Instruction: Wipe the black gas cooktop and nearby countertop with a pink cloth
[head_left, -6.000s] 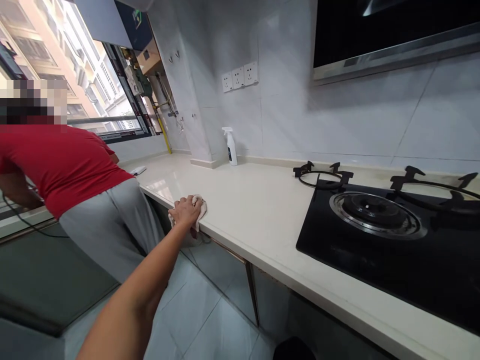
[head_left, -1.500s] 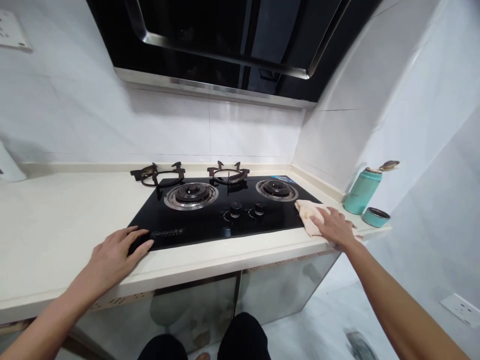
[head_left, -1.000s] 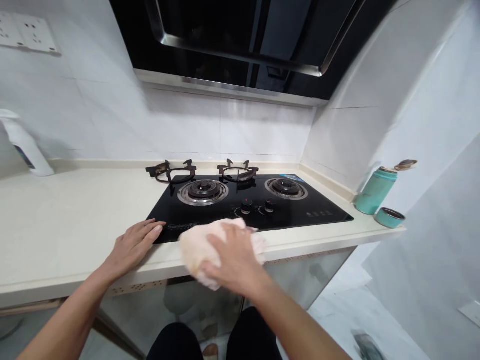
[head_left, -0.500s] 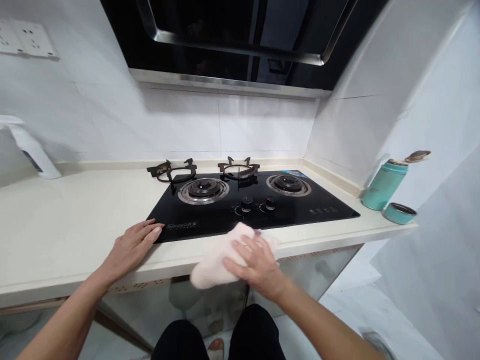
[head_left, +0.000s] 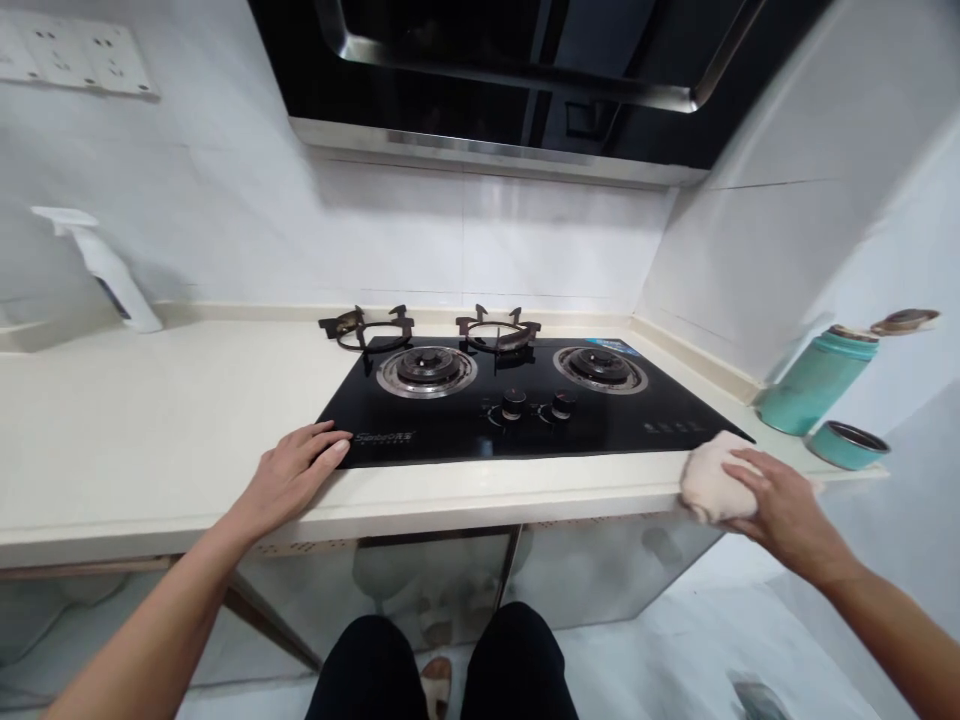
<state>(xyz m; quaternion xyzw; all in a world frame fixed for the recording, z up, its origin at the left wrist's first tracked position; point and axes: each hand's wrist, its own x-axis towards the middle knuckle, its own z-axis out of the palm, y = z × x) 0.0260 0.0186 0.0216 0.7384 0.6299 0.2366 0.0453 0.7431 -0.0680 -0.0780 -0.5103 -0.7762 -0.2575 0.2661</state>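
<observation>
My right hand (head_left: pixel 780 498) presses a pale cloth (head_left: pixel 709 484) against the front edge of the cream countertop (head_left: pixel 150 440), near its right end, fingers curled over the cloth. My left hand (head_left: pixel 296 472) lies flat and open on the counter, its fingertips touching the front left corner of the black glass hob (head_left: pixel 525 415). The hob has two burners and two knobs (head_left: pixel 536 405) in the middle.
Two loose pan supports (head_left: pixel 367 328) sit behind the hob. A white spray bottle (head_left: pixel 105 268) stands at the back left. A teal flask (head_left: pixel 814 368) and its cap (head_left: pixel 847 444) stand at the counter's right end. A range hood (head_left: pixel 525 80) hangs above.
My right hand has slid the cloth along the counter's front edge from the middle to the right end. My left hand has stayed put.
</observation>
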